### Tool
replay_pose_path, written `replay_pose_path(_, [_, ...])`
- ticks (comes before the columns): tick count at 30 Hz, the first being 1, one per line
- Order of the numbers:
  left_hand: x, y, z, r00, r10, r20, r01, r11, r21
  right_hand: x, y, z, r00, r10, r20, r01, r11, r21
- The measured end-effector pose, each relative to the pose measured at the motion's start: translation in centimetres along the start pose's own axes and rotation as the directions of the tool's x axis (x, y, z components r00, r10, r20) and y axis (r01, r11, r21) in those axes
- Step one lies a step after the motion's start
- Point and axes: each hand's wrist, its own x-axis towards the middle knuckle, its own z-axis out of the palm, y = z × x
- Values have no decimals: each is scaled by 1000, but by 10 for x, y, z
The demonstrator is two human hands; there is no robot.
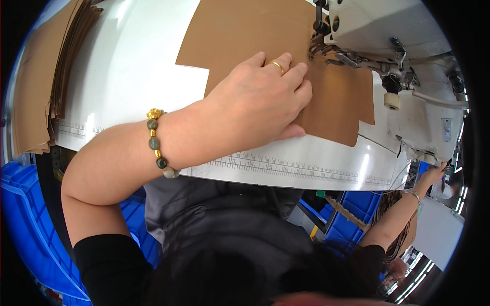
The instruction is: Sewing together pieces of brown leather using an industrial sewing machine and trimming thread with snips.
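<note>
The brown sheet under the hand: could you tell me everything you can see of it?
The brown sheet is smooth and thin, perhaps leather or card, with a soft sheen on its right part. Stepped notches cut into its left side and lower right corner. It lies flat on the white table, running under the foot area of the sewing machine. The left hand rests on it, hiding part. Its top runs out of the picture.

I see blue crates (41, 224) standing low at the left of the white tabletop (138, 66), and a blue bin (354, 206) below its near edge. Off right, strip lights (415, 283) glow near a pale panel (439, 229).
</note>
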Motion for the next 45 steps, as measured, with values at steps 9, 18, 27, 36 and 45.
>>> replay_pose_path(9, [1,2,-5,999,20,24,-20,1000,0,-58,0,36,996,-4,-87,23,975,219])
replay_pose_path(18, [7,3,-14,998,35,52,-34,999,-13,-198,-129,38,935,-313,-167,339,926,163])
replay_pose_path(27, [11,5,-17,993,34,115,-35,999,5,-379,-264,156,113,-830,546,666,471,578])
replay_pose_path(36, [10,6,-19,990,29,140,-36,998,44,-397,-258,180,23,-758,652,724,462,512])
replay_pose_path(45, [10,5,-18,990,27,135,-35,998,56,-405,-257,180,36,-799,601,729,432,531])
